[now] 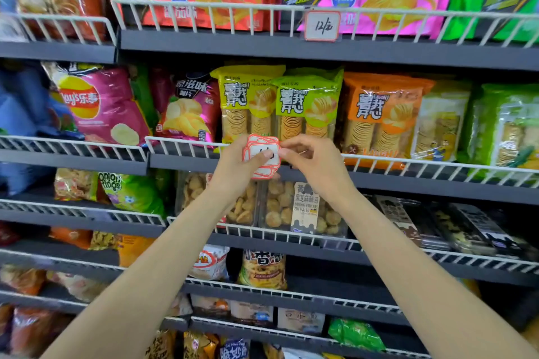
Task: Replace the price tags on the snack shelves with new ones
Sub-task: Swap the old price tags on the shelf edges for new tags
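At the middle shelf's front rail (379,161), the left hand (236,165) grips a stack of red-bordered price tags (262,159). The right hand (312,159) pinches the top tag's right edge.

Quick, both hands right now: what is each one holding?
Left hand: grips the stack of price tags.
Right hand: pinches the right edge of the stack's top tag.

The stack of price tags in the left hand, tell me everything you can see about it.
The stack of price tags is a small fanned bundle of white cards with red-orange borders, paper or thin card by the look. The top card bears dark handwriting, partly covered by the thumb. The left hand grips it from the left, thumb across the face; the right hand pinches its right edge. It is held upright before the wire rail of the crisp shelf.
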